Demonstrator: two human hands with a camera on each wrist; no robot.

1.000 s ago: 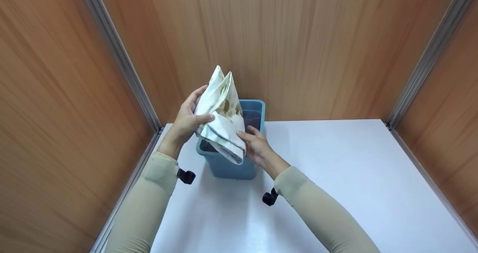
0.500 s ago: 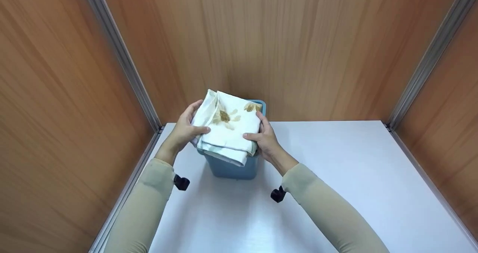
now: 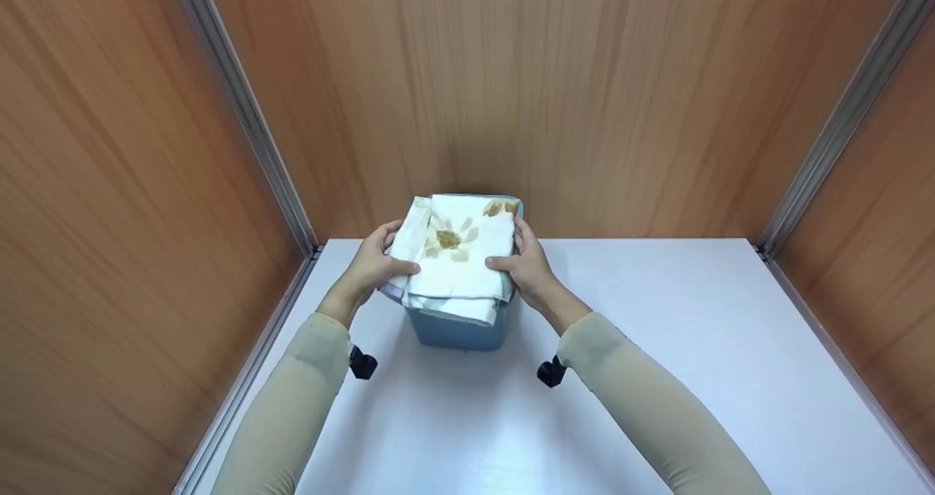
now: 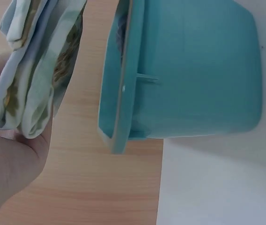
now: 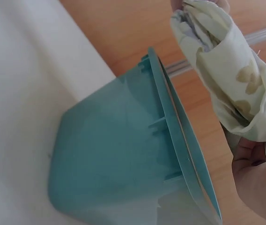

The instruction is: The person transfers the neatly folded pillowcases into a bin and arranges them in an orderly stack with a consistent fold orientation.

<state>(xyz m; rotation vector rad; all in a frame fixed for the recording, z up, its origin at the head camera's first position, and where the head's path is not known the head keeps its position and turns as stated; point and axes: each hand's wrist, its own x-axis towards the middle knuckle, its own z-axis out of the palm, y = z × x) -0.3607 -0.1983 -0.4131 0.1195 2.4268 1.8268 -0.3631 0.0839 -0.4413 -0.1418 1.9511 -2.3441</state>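
Between my two hands is a folded white cloth (image 3: 464, 269) with a brown flower print. My left hand (image 3: 376, 261) grips its left edge, thumb on top. On the opposite edge, my right hand (image 3: 532, 265) holds it the same way. Beneath the cloth stands a blue plastic bin (image 3: 456, 332), its mouth mostly hidden in the head view. Both wrist views show a gap between the cloth (image 4: 37, 70) and the bin's rim (image 4: 126, 89). In the right wrist view, thick folds of the cloth (image 5: 231, 79) face the camera.
The bin rests on a white table (image 3: 657, 349) near a wooden back wall (image 3: 584, 101). Wooden side walls with metal corner posts (image 3: 245, 108) flank it. Something dark (image 4: 121, 35) shows inside the bin in the left wrist view.
The cloth has come down from a tilted, raised pose to lie nearly flat over the bin. My right hand has moved outward and now grips the cloth's right edge.
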